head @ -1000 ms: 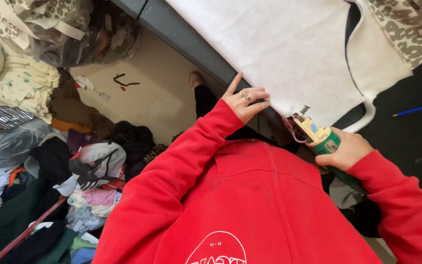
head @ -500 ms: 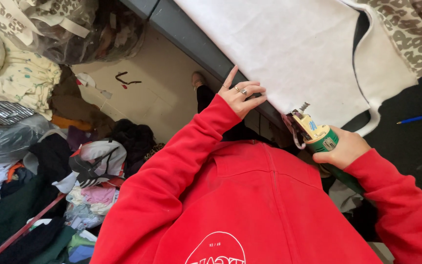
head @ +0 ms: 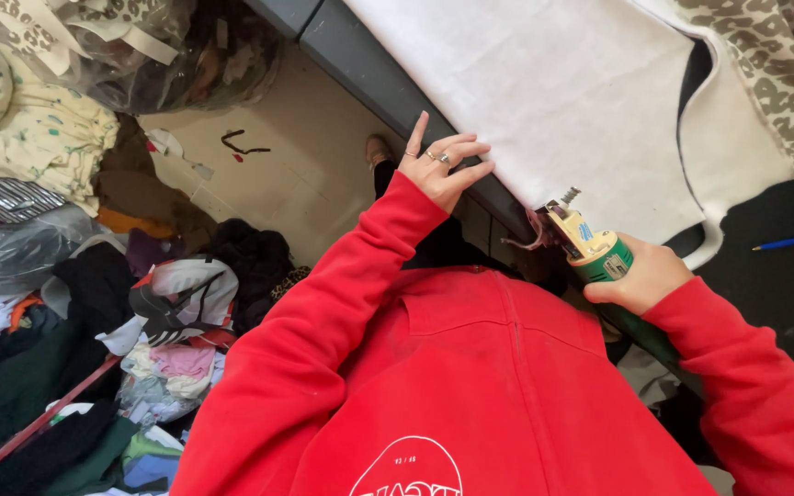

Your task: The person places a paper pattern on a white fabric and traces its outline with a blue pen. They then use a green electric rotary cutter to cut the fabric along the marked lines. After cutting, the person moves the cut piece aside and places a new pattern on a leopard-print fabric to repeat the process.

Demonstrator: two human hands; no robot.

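The cutter (head: pixel 590 246) is gripped by the right hand (head: pixel 640 276) at centre right; white fabric (head: pixel 562 92) is pressed flat by the open left hand (head: pixel 438 165), whose fingers could be nicked.

Single view only, head-mounted, so no second view and no shared overlap. Camera looks steeply down over the wearer's chest: the red sweatshirt front (head: pixel 470 386) fills the bottom centre, very close to the lens. Both sleeves run up and away from the camera. Frame is rolled: the grey table edge (head: pixel 388 83) cuts diagonally from top centre down to the right, with the white fabric sheet (head: pixel 562 92) on the tabletop in the upper right. Left half drops past the table edge to the beige floor (head: pixel 296 184) and a heap of mixed clothes (head: pixel 94 340), farther off. Left hand (head: pixel 438 170) and right hand (head: pixel 645 276) sit mid-frame, near.
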